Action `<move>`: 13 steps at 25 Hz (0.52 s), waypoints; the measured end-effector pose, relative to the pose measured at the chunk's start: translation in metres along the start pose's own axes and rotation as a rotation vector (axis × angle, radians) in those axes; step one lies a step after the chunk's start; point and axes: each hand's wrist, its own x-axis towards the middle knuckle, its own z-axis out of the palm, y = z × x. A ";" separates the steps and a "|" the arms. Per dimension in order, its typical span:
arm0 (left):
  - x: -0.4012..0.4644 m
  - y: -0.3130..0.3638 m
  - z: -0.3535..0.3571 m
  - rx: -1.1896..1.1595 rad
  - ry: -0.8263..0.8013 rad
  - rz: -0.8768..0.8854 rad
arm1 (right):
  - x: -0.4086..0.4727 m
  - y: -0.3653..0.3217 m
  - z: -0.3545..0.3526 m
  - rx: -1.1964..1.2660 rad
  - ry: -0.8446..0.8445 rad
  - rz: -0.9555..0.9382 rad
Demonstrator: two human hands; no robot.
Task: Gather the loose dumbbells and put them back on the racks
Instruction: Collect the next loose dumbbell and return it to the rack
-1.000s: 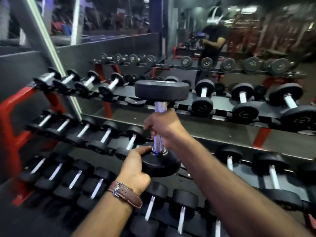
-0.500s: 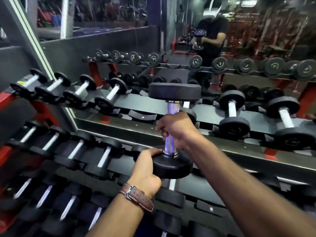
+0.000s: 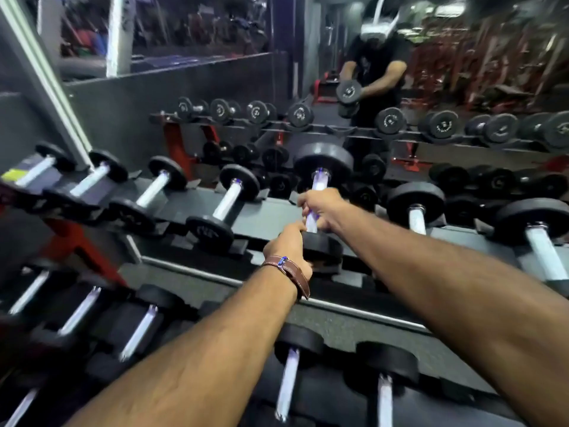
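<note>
A black dumbbell [image 3: 323, 160] with a chrome handle lies over the top shelf of the rack [image 3: 271, 215], its far head toward the mirror and its near head low at the shelf's front edge. My right hand [image 3: 321, 208] is closed around the handle. My left hand [image 3: 289, 246], with a brown leather watch strap on the wrist, grips the near head from the left. Racked dumbbells flank it: a smaller one [image 3: 223, 208] to the left and a similar one [image 3: 415, 201] to the right.
The rack has lower shelves with more dumbbells, such as one [image 3: 289, 365] below my arms. A red frame leg [image 3: 77, 248] stands at the left. A wall mirror behind the rack shows a person and more racked dumbbells [image 3: 440, 124].
Both hands carried the dumbbell forward and down from an upright hold in front of the rack onto the top shelf, tilting it to lie along the shelf. The view moved closer.
</note>
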 end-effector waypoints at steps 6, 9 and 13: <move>0.094 0.013 0.005 0.150 -0.028 -0.095 | 0.102 0.027 0.030 -0.263 0.148 0.123; 0.100 0.010 0.008 0.170 0.038 -0.107 | 0.109 0.026 0.019 -0.197 0.084 0.152; 0.094 0.010 0.006 0.149 0.091 -0.080 | 0.107 0.023 0.028 -0.360 0.258 0.163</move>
